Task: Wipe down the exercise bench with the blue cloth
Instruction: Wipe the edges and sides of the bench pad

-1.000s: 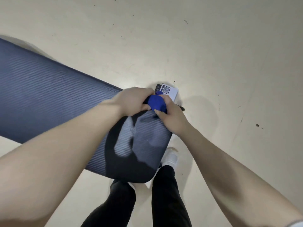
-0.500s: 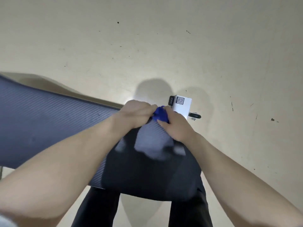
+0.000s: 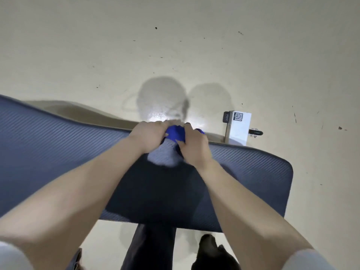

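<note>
The exercise bench is a long blue-grey ribbed pad running from the left edge to a rounded end at the right. A bunched blue cloth sits at the pad's far edge, near its middle. My left hand grips the cloth from the left. My right hand grips it from the right, with a bit of blue showing past its fingers. Both hands press together on the cloth and hide most of it. A paler patch of pad lies just below the hands.
A white box with a QR code stands on the beige floor just beyond the bench's right part, a dark handle-like part beside it. My dark trouser legs and a shoe show below the bench. Bare floor lies beyond.
The view has swung so the bench now lies nearly level across the frame. Both hands, still clasped on the cloth, sit further left of the white box than before.
</note>
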